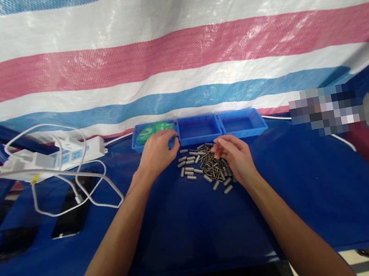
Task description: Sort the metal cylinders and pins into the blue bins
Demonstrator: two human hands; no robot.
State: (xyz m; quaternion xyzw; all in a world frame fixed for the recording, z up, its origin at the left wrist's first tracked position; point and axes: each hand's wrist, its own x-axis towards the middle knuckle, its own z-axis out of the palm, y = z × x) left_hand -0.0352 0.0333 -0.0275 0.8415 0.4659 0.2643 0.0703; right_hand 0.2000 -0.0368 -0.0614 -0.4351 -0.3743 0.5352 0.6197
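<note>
The counter [194,236] has open room along its near edge, widest toward 5 o'clock; a phone [71,215] and a power strip [78,152] with its cables crowd 9 to 10 o'clock. At centre my right hand [236,157] pinches its fingers together on the metal pins [195,167], and at 12 o'clock my left hand [156,152] curls at the rim of the blue trays [245,133], its grip hidden from me.

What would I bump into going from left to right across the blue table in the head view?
White plastic power strip with tangled white cables → left hand → heap of small grey and brass metal pins → right hand.
</note>
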